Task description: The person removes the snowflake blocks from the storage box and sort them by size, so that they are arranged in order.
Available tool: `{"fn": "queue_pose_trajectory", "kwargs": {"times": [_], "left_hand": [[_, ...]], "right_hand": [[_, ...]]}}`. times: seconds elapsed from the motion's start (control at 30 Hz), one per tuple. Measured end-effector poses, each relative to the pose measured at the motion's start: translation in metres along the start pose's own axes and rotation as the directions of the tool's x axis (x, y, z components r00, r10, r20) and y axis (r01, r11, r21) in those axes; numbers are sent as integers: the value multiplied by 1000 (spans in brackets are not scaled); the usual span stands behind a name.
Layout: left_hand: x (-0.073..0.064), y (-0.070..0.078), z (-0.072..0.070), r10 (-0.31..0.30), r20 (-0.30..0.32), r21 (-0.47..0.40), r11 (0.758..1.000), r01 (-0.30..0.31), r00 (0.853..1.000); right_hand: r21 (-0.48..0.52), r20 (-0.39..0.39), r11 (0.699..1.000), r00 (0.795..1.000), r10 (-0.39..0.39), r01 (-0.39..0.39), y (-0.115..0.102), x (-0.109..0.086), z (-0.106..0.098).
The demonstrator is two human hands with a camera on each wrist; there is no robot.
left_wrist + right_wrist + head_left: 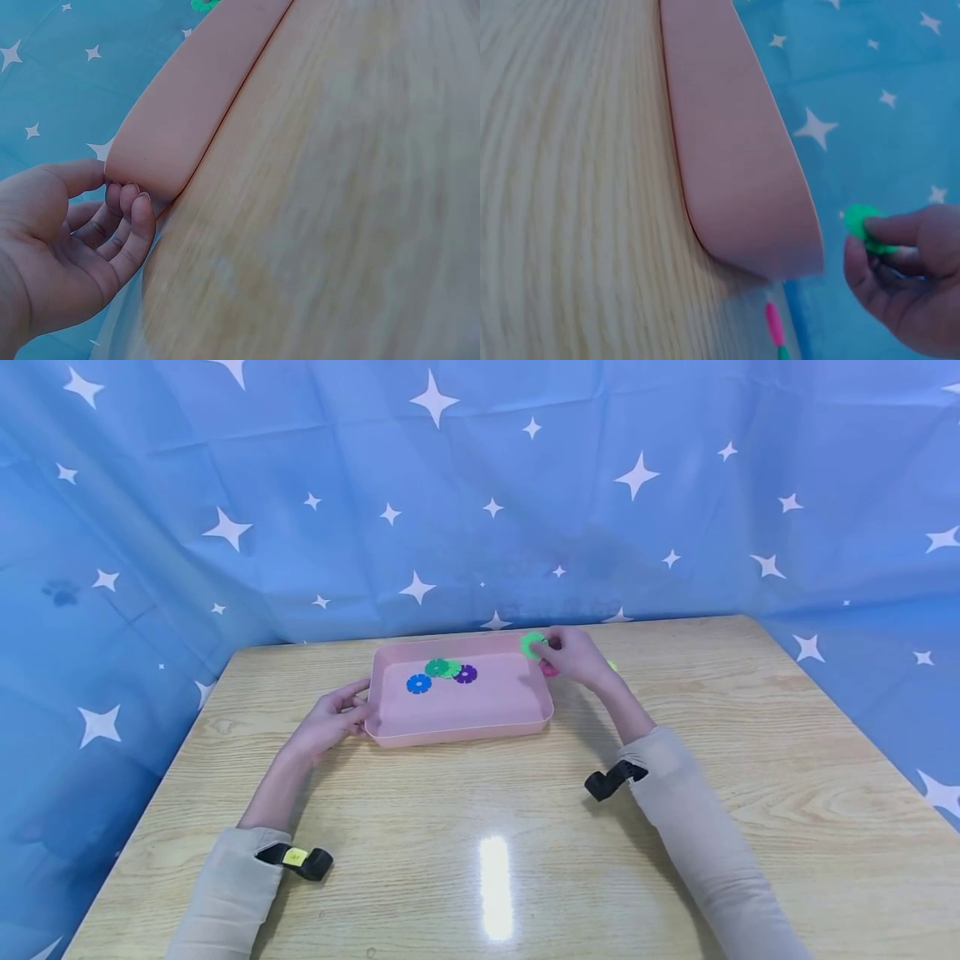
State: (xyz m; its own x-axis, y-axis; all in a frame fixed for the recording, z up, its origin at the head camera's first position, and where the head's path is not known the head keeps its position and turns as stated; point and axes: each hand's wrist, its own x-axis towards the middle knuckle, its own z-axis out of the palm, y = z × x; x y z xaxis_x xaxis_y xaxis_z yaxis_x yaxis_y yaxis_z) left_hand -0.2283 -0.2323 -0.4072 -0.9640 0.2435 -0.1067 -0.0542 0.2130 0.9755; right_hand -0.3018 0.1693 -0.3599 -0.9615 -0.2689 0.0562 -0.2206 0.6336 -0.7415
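Observation:
A pink rectangular tray (457, 714) stands on the table. My left hand (333, 718) holds its left end; in the left wrist view the thumb meets the rim and the curled fingers lie against the outer wall of the tray (172, 120). Over the tray's right rim, my right hand (576, 656) pinches a bright green notched disc (532, 645) between thumb and fingers. Inside the tray lie a blue notched disc (418, 683), a purple one (466, 674), a darker green one (437, 668) and a light green one (452, 669), the greens overlapping.
Beyond the tray's right side, partly behind my right hand, lie a pink piece (548, 669) and a yellow piece (612, 665). A blue curtain with white stars (435, 485) hangs behind the wooden table (420, 835). Black straps circle both sleeves.

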Motion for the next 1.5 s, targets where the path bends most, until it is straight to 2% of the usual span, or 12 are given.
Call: {"fn": "queue_pose_trajectory", "kwargs": {"times": [0.3, 0.5, 0.67, 0.93, 1.1, 1.37, 1.5], "left_hand": [[0, -1, 0, 0, 1, -7, 1000, 0, 1000], [2, -2, 0, -12, -4, -9, 1000, 11, 1000], [3, -2, 0, -17, -10, -4, 1000, 17, 1000], [2, -1, 0, -12, -9, 5, 1000, 12, 1000], [2, -1, -1, -14, -8, 3, 1000, 14, 1000], [3, -2, 0, -10, -9, -2, 1000, 10, 1000], [3, -3, -1, -10, -11, -4, 1000, 10, 1000]], "right_hand": [[86, -49, 996, 999, -1, 5, 23, -6, -25], [53, -86, 999, 996, 11, -6, 38, -11, -43], [24, -106, 999, 993, 48, -46, 50, -17, -57], [-55, -81, 993, 991, 103, -107, 72, -25, -75], [-98, -77, 983, 986, 149, -157, 88, -27, -82], [-3, -88, 973, 969, 229, -230, 107, -27, -86], [-32, -104, 972, 968, 230, -234, 113, -28, -85]]}}
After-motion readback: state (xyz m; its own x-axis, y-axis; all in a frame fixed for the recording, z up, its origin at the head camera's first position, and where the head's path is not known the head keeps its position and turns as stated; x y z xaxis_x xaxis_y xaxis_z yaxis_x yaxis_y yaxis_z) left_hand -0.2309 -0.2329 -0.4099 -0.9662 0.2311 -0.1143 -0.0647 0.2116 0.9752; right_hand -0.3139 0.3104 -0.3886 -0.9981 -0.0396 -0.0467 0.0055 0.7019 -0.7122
